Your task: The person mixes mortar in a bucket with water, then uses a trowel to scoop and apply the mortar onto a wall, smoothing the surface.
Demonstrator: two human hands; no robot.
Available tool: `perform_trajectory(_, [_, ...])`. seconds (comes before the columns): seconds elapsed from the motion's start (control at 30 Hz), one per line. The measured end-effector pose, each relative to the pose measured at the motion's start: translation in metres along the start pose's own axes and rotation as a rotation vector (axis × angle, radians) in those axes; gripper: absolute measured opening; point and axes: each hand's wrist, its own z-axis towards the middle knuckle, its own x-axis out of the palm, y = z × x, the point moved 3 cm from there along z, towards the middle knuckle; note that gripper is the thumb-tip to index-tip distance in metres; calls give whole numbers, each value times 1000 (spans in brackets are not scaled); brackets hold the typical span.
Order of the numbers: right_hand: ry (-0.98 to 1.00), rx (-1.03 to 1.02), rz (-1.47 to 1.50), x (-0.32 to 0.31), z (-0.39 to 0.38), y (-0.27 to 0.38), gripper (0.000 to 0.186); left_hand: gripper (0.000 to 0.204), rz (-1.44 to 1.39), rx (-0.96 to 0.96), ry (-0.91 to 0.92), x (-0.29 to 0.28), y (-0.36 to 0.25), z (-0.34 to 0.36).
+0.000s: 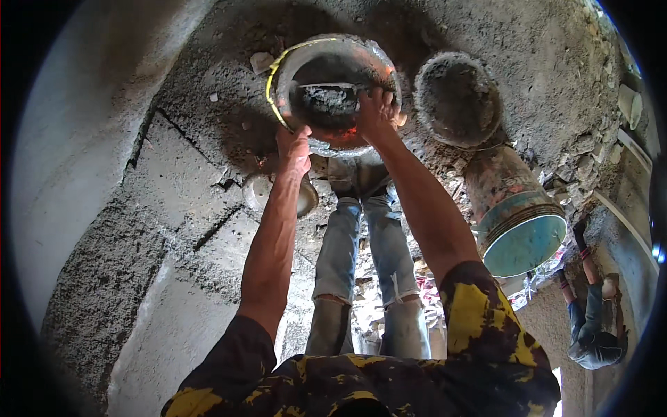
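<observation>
A round, shallow pan (283, 76) with a yellow strip along its left rim is in front of me, above my shins. My left hand (295, 148) is closed on its near left rim. Inside lies a lump of wet grey mortar (328, 101), bordered at the top by a thin, pale straight edge. My right hand (379, 115) reaches over the pan's right side, fingers curled beside the mortar. What those fingers grip is hidden; a small pale-orange bit shows by them. Orange-red patches mark the pan's inner wall.
A second round pan (458, 101) lies to the right. Below it a dirty bucket (511, 201) lies tipped, its blue-green end toward me. A smaller round dish (257, 191) sits near my left forearm. Rubble (590, 163) covers the right floor. Another person (597, 333) is at far right.
</observation>
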Motion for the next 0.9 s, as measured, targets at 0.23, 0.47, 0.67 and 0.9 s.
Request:
perform_trajectory(0.23, [32,-279,-193,5,14,-15,29,40,-193,-151,-18,-2,-9,-13])
perform_trajectory(0.47, [304,-334,-513,-80,48,-5,29,61,-126,-6,-36,-5,-23,-13])
perform_trajectory(0.67, [923,11,4,24,14,19,26,48,-111,24,-133,-16,3,-10])
perform_trajectory(0.9, [397,-298,-333,-42,27,22,18,42,23,-95,-93,-32,-50,-8])
